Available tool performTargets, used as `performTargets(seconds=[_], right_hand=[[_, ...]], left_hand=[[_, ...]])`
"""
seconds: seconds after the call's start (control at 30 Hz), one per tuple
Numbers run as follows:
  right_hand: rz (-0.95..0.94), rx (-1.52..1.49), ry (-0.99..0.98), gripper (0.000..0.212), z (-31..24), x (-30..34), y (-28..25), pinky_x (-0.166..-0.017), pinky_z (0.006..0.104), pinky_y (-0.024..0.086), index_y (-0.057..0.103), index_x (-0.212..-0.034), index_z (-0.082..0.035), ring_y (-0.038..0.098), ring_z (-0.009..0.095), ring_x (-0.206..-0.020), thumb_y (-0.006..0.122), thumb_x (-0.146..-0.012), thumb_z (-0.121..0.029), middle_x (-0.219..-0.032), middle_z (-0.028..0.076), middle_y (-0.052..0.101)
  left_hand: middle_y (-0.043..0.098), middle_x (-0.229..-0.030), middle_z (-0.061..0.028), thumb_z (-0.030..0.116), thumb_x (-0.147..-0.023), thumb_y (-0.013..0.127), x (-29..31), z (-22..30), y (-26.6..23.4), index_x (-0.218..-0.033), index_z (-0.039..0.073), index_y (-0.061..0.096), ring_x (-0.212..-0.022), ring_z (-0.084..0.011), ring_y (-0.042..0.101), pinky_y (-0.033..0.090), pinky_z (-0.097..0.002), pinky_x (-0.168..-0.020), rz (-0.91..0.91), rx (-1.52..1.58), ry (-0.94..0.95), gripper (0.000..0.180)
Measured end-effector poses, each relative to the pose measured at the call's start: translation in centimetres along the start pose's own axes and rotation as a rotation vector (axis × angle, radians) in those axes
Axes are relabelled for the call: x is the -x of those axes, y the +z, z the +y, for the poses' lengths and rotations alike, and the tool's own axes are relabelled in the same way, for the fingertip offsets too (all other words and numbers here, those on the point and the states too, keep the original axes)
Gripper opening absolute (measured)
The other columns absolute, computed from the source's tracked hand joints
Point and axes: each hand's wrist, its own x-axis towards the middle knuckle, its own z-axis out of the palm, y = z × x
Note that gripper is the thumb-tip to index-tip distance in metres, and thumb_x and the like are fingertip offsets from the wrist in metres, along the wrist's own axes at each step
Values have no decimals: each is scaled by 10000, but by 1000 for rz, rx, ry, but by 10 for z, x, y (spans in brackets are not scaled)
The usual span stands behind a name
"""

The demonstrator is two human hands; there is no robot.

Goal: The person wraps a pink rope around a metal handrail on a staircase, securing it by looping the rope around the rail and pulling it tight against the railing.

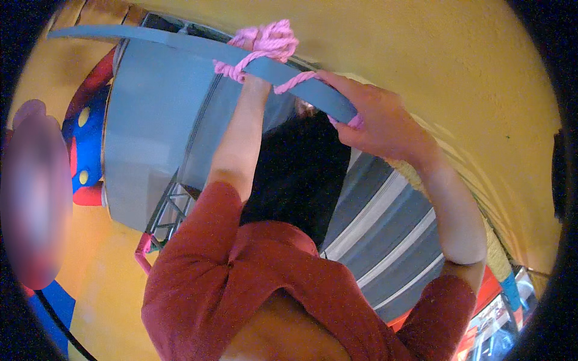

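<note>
A long, flat blue-grey bar point(180, 42) runs across the upper part of the head view. Pink twisted rope point(274, 41) is looped around it, with a loose bundle above its upper edge. My right hand point(382, 117) grips the bar's right end, thumb below and fingers over the top, and some pink rope shows between thumb and bar. My left hand point(257, 84) reaches up behind the bar beside the rope bundle. The bar and rope hide its fingers, so what it grasps cannot be seen. Between the hands, one rope turn crosses the bar diagonally.
A yellow wall point(469, 66) curves over the top and right. Behind my arms are a pale blue panel point(153, 120) and grey ridged slats point(385, 240). A metal lattice frame point(174, 207) stands near my left elbow. A blurred rounded object point(36, 192) and black cable point(63, 328) are at left.
</note>
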Motion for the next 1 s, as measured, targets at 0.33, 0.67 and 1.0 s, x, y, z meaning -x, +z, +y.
performTargets(seconds=[0.33,0.67,1.0], right_hand=[[2,-17,-3,572,-11,-4,-3,-716,480,500,462,-1259,-168,621,380,-822,565,-698,-201,-948,172,643],[6,13,8,587,-8,0,0,-732,499,498,457,-1262,-177,622,376,-856,569,-686,-204,-951,170,648],[-36,18,55,596,-12,1,-4,-735,493,505,459,-1246,-181,627,372,-840,580,-662,-169,-962,171,645]], left_hand=[[603,-890,-60,117,-875,560,35,51,-39,-1042,72,531,-625,-151,591,473,-251,-426,623,-473,257,175],[547,-1081,-186,57,-746,659,95,73,0,-1226,-39,413,-932,-307,615,511,-437,-778,974,-1806,416,548],[375,-1388,-213,86,-716,682,104,151,49,-1356,15,359,-1297,-334,351,293,-423,-1060,306,-2809,662,720]])
